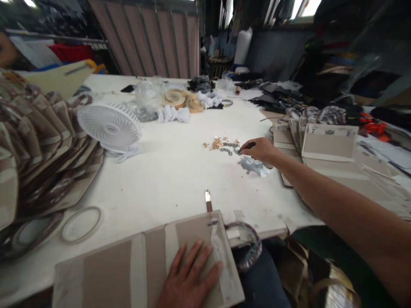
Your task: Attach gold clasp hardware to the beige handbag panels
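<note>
Spread left hand (191, 276) rests flat on a beige panel (105, 273) at the counter's (160, 171) near edge; I judge it light, stiff — best held by its edges. Right hand (261, 152) apparently pinches a dark object (249, 145) — blurred — beside small grey bits (230, 145).

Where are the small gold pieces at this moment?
In the head view, the gold pieces lie on the white table just right of centre, left of the right hand.

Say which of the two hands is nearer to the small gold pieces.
Right. The right hand is close beside the gold pieces, its fingertips pointing toward them; the left hand is farther off, resting on the beige panel near the wearer.
</note>
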`<act>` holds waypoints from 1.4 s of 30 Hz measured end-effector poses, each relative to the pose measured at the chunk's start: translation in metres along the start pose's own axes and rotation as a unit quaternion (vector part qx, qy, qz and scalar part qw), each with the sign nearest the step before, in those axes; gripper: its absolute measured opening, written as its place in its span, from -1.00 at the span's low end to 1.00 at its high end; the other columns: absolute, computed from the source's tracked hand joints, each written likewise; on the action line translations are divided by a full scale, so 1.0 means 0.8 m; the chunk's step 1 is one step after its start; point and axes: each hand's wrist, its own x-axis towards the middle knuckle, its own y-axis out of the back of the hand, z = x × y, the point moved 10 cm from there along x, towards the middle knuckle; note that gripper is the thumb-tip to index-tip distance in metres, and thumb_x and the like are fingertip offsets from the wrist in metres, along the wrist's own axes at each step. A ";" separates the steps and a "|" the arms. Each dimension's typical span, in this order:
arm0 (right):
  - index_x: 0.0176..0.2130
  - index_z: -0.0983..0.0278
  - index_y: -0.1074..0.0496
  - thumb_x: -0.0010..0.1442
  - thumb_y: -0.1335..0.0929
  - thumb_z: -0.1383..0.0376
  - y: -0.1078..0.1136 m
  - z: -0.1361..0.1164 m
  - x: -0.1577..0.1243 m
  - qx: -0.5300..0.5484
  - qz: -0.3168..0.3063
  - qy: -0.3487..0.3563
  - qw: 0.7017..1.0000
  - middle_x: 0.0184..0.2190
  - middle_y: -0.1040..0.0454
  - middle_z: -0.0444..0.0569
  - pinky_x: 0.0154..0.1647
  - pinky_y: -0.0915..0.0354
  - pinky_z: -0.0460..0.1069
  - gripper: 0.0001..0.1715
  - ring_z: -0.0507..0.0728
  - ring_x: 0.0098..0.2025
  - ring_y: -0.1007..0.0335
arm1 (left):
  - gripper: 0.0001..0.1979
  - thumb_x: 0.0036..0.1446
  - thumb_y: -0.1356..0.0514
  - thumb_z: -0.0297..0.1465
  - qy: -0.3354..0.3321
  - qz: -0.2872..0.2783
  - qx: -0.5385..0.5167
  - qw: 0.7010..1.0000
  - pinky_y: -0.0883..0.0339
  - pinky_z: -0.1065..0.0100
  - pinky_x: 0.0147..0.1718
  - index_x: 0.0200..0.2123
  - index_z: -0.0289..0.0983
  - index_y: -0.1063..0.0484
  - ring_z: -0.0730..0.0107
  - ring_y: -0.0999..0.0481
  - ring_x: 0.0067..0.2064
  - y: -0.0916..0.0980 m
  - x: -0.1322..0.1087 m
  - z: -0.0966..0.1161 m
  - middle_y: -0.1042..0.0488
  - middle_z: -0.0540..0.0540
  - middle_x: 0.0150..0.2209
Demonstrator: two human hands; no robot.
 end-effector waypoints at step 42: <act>-0.28 0.20 -0.67 0.12 -0.42 0.41 -0.160 -0.130 -0.309 0.018 -0.212 0.164 0.963 -0.33 -0.67 -0.10 -0.20 -0.34 -0.06 -0.80 0.16 -0.24 -0.57 | -0.16 0.15 -0.29 -0.18 0.088 -0.116 -0.122 0.982 0.38 -0.19 0.47 0.45 -0.10 -0.09 -0.08 0.02 0.50 0.010 0.003 0.020 -0.13 -0.21 0.46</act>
